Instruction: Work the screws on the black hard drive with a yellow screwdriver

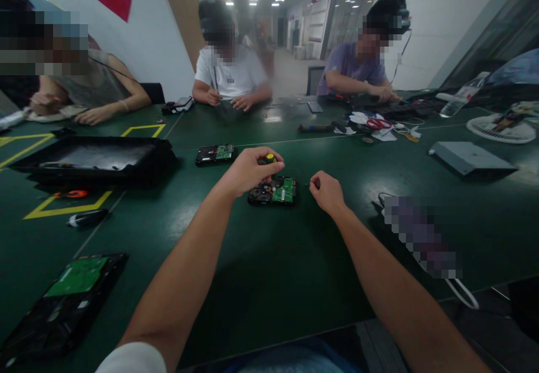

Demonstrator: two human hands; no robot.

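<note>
A hard drive with a green circuit board (283,191) lies on the dark green table in front of me. My left hand (257,169) is wrapped round a screwdriver with a yellow-topped handle (270,159), held upright over the left part of this drive. The screwdriver's tip is hidden by the fingers. To the right of the drive, my right hand (325,190) is closed in a pinch just above the table. A tiny dark thing shows at its fingertips, too small to make out.
A second hard drive (215,154) lies behind my left hand, another (63,300) at the near left. A black tray (96,157) stands left. To the right are a grey metal box (471,158) and a blurred-out pouch (421,235). Several people sit across the table.
</note>
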